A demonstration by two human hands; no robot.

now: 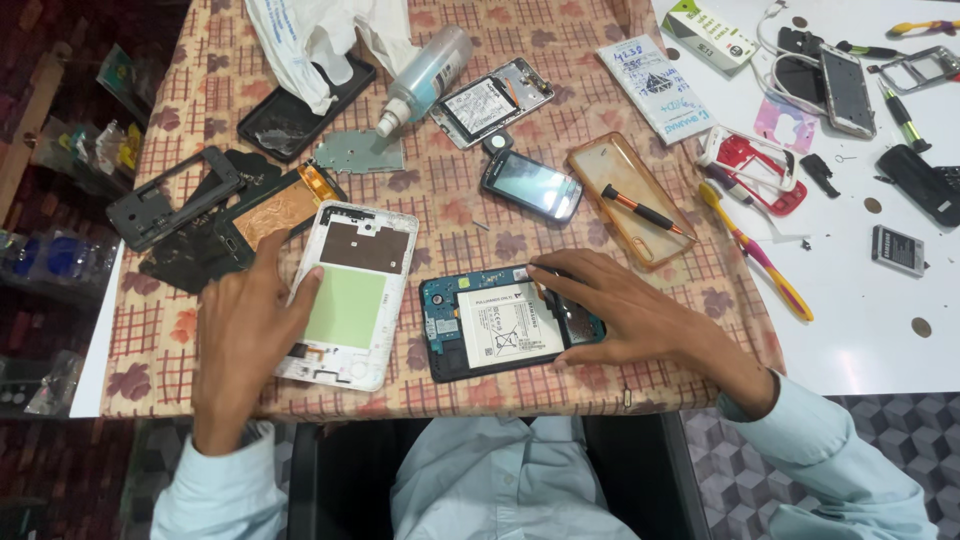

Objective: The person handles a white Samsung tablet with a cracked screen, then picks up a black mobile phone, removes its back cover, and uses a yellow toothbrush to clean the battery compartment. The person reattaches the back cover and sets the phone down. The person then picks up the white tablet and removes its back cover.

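Observation:
An opened phone (480, 325) lies near the table's front edge, its white battery and blue circuit board showing. My right hand (620, 310) rests on its right half, fingertips on the top edge and the black part beside the battery. My left hand (245, 335) lies flat, fingers apart, on the left edge of a white back frame (355, 290) with a green and brown inner panel. Neither hand lifts anything.
On the patterned cloth (440, 230) lie a small dark phone (532, 185), an orange case (630, 200) with a screwdriver in it, a clear bottle (425, 75), black frames (165, 205), a screen assembly (490, 100). To the right a white surface (860, 310) holds phone parts, a battery (897, 250) and tools.

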